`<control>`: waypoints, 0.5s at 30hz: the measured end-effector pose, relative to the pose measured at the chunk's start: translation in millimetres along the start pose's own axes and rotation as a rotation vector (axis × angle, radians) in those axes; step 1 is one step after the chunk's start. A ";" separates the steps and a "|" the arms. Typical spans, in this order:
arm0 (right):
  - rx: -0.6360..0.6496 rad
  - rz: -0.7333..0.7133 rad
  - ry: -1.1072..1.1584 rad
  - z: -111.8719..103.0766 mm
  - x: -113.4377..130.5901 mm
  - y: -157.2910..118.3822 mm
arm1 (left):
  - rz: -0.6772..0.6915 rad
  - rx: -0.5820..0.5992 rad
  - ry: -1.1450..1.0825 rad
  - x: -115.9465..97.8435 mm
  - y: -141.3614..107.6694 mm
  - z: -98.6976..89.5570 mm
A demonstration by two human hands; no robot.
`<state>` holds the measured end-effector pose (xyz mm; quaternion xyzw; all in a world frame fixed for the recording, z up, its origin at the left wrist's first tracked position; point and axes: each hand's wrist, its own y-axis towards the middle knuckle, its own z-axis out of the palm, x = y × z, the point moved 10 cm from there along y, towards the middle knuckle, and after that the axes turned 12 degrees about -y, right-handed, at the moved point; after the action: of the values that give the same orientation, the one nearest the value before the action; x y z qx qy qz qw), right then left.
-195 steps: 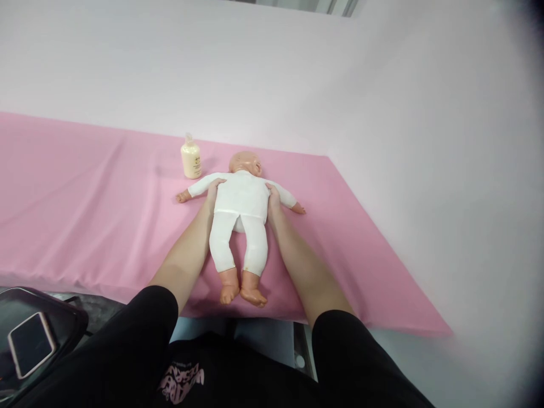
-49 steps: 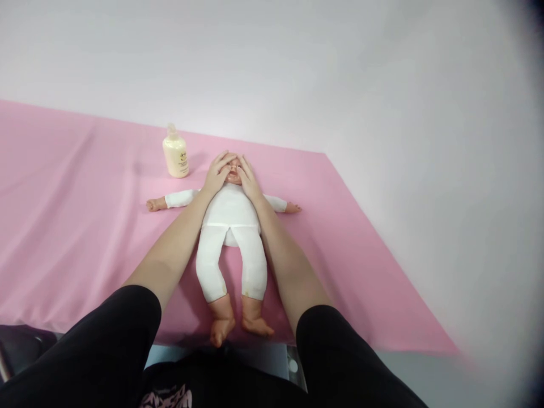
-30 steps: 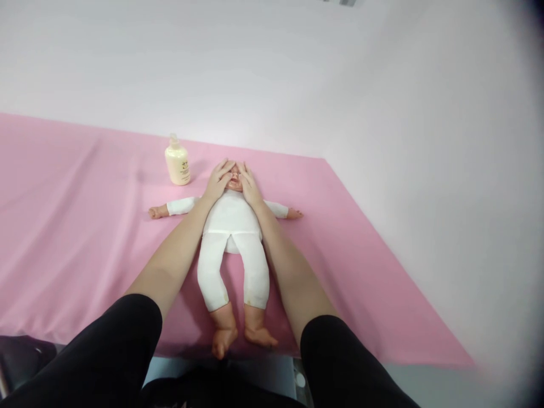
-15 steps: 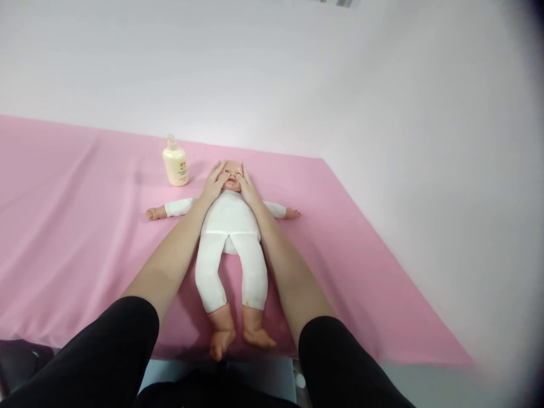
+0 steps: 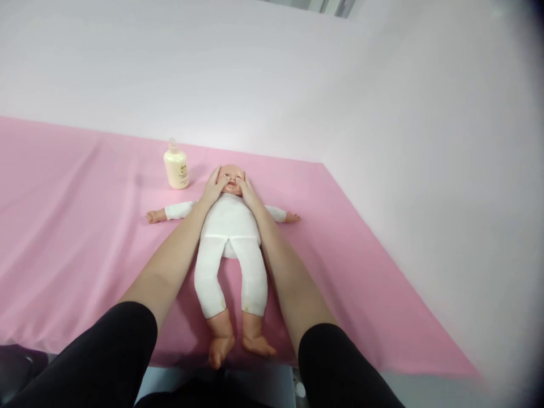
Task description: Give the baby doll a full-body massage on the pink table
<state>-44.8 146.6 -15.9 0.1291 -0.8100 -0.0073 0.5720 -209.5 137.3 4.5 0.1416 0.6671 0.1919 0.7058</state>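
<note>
A baby doll (image 5: 230,218) with a white cloth body lies on its back, arms spread and feet toward me. My left hand (image 5: 215,186) cups the left side of its head, thumb on the cheek by the mouth. On the opposite side, my right hand (image 5: 249,189) cups the head in the same way, its thumb on the other cheek. The fingers lie along the sides of the head and are partly hidden behind it. Left of the head stands a pale yellow lotion bottle (image 5: 176,168) with a clear top, touched by neither hand.
A pink cloth (image 5: 106,238) with soft folds covers the table under the doll. A white wall (image 5: 212,79) rises behind and to the right. The doll's feet reach the table's front edge. Something dark (image 5: 19,365) shows at the lower left.
Fingers of both hands have shifted slightly outward and down along the head, baring more forehead. The thumbs remain on the cheeks. My view has tilted up a little; doll and bottle lie as before.
</note>
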 end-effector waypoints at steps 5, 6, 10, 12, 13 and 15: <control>-0.040 -0.060 -0.029 -3.0 11.9 -6.4 | 0.078 0.048 0.029 -11.5 -0.9 2.6; -0.046 -0.124 -0.051 -3.7 20.5 -8.8 | 0.121 0.079 0.050 -18.5 -1.7 5.8; -0.058 -0.327 -0.163 -4.4 46.0 -18.1 | 0.248 0.168 0.097 -39.9 -5.7 16.6; -0.066 -0.345 -0.186 -5.0 46.9 -18.5 | 0.255 0.164 0.102 -40.9 -6.2 16.8; -0.070 -0.335 -0.182 -5.3 44.4 -17.4 | 0.243 0.151 0.101 -38.7 -5.9 15.7; -0.070 -0.272 -0.151 -5.7 33.9 -13.1 | 0.184 0.108 0.084 -29.0 -4.4 11.3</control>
<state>-47.5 127.4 15.3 0.2169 -0.8249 -0.1228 0.5074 -199.0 120.7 29.1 0.2319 0.6897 0.2251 0.6480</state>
